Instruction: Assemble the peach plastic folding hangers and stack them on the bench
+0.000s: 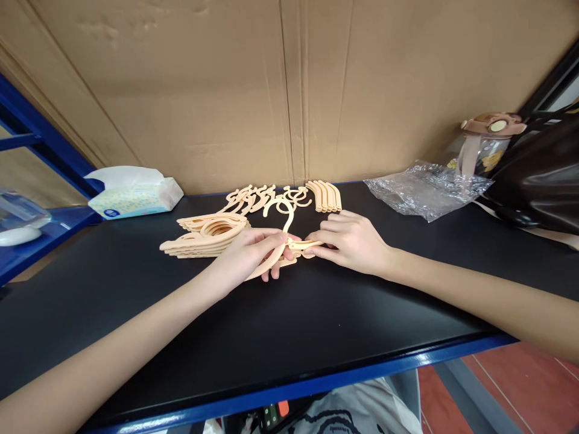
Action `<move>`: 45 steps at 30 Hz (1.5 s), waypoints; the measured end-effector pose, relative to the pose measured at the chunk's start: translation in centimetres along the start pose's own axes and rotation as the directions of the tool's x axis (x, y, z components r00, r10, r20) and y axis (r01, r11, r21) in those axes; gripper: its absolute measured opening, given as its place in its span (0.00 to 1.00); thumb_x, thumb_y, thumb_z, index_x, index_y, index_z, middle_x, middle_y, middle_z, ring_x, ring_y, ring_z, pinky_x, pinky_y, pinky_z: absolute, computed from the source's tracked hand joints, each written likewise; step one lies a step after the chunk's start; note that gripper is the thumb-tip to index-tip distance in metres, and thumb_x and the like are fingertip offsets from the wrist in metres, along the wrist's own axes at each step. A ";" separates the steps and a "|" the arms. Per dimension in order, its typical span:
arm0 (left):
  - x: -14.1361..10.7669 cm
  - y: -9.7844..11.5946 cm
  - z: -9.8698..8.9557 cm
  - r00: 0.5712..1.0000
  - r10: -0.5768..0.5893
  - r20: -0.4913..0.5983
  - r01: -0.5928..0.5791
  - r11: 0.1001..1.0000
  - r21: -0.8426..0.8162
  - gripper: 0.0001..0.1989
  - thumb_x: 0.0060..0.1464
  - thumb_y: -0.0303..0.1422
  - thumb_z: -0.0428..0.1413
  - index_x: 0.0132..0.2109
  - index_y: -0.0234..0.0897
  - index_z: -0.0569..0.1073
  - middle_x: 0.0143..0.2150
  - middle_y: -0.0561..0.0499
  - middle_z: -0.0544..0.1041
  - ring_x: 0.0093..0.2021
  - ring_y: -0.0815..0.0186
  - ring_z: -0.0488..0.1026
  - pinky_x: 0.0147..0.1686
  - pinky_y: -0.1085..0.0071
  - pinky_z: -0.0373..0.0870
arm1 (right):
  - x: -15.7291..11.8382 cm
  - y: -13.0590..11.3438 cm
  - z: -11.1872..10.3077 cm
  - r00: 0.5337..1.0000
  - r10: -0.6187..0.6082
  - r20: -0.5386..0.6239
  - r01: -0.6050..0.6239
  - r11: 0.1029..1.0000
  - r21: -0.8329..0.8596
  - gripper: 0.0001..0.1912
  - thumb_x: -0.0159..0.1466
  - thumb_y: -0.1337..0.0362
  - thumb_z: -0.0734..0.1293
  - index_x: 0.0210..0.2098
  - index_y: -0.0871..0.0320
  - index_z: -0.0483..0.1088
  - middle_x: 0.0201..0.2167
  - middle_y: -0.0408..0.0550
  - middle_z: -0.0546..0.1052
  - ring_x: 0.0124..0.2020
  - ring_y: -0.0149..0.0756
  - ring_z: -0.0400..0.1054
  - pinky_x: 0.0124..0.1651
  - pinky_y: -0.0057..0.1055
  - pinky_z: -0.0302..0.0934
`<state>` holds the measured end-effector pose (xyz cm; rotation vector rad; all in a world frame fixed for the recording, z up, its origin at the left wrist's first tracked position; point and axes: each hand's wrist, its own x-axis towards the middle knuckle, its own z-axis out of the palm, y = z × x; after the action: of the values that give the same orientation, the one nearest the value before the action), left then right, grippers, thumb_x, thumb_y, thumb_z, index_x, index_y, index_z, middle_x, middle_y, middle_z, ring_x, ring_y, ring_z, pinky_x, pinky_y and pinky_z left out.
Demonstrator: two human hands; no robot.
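Between my hands is a cream plastic clothes hanger (288, 220), its hook pointing up and away from me. My left hand (256, 250) is closed on the curved left arm and the middle joint. With fingertips pinched, my right hand (346, 241) grips the short right arm piece. Just left of my left hand lies a stack of cream hangers (199, 244). Beyond my hands are loose hook pieces (251, 199) and a row of curved arm pieces (324, 196). My fingers partly hide the joint.
A tissue pack (136, 193) sits at the back left of the black table (298, 337). Crumpled clear plastic (427, 190), a bottle (488, 141) and a dark bag (543, 175) are at the right. Cardboard (194, 90) stands behind; the table has a blue front edge.
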<state>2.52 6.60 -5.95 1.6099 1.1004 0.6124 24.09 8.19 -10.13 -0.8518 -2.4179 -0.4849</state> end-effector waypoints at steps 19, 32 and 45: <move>0.0 -0.3 -0.4 0.994 0.013 0.105 -0.015 1.000 0.020 0.14 0.56 0.41 0.53 0.45 0.39 0.73 0.28 0.54 0.72 0.27 0.71 0.66 0.24 0.78 0.65 | 0.0 0.2 0.0 1.000 0.014 0.009 -0.015 1.000 0.017 0.19 0.67 0.52 0.58 0.34 0.59 0.72 0.25 0.43 0.73 0.29 0.31 0.63 0.35 0.29 0.50; -0.1 -0.1 -0.3 0.992 0.068 0.103 -0.076 0.994 0.077 0.13 0.57 0.43 0.52 0.39 0.37 0.70 0.26 0.56 0.69 0.23 0.74 0.64 0.24 0.78 0.64 | -0.3 0.2 -0.1 0.995 -0.088 -0.054 0.088 0.996 0.009 0.19 0.67 0.52 0.57 0.33 0.58 0.72 0.23 0.41 0.72 0.26 0.29 0.61 0.32 0.28 0.50; -0.2 0.0 0.0 0.997 0.035 0.067 -0.037 0.999 0.031 0.12 0.57 0.42 0.52 0.37 0.37 0.69 0.27 0.56 0.70 0.23 0.73 0.64 0.23 0.78 0.63 | -0.5 -0.3 -0.2 0.993 -0.106 -0.044 0.101 0.988 -0.114 0.22 0.68 0.52 0.55 0.30 0.57 0.74 0.20 0.40 0.71 0.20 0.25 0.60 0.25 0.28 0.45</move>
<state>2.40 6.42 -5.95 1.6689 1.0394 0.5632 24.32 7.60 -10.30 -0.7535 -2.4164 -0.6788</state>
